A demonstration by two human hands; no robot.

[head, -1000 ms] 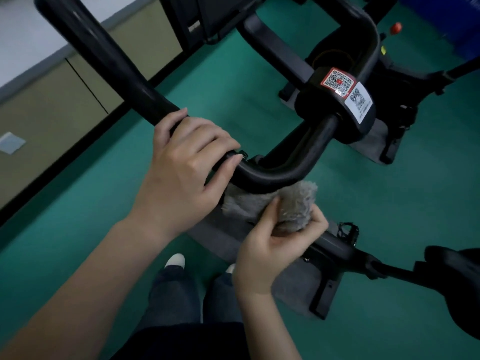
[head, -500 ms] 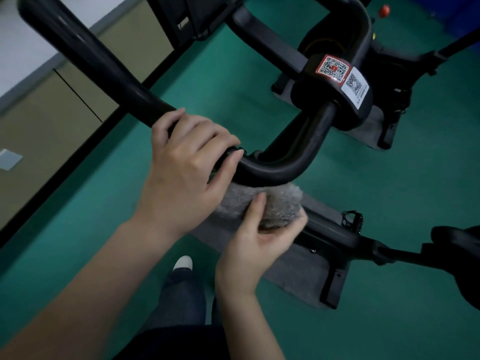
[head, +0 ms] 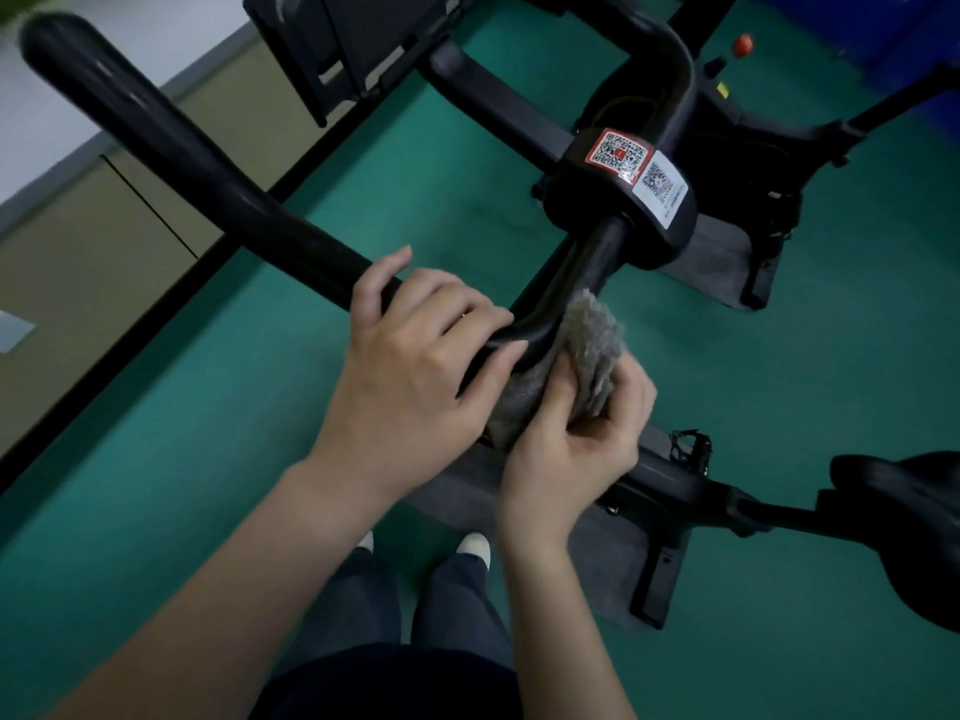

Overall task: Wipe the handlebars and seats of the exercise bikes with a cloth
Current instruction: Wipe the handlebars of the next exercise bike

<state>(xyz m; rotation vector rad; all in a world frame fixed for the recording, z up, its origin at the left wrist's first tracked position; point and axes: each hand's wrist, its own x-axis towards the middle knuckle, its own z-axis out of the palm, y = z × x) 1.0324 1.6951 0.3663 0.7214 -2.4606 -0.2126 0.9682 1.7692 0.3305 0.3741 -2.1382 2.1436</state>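
While the left hand point(head: 410, 366) grips the handlebar point(head: 208, 174), the right hand point(head: 566, 459), holding the cloth point(head: 592, 340), has slid along it.

Green floor point(head: 218, 485), dim light. Wall point(head: 171, 33) at left: olive panels point(head: 78, 262) low, white above, black baseboard point(head: 130, 350) at the floor line. Grey mat point(head: 587, 563) on floor.

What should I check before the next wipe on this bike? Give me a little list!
1. Left hand grips the handlebar: ok.
2. Right hand holds the cloth: ok.
3. Cloth touches the handlebar's bend: ok.
4. Handlebar clean all over: cannot tell.
5. Seat has no hand on it and is free to wipe: ok.
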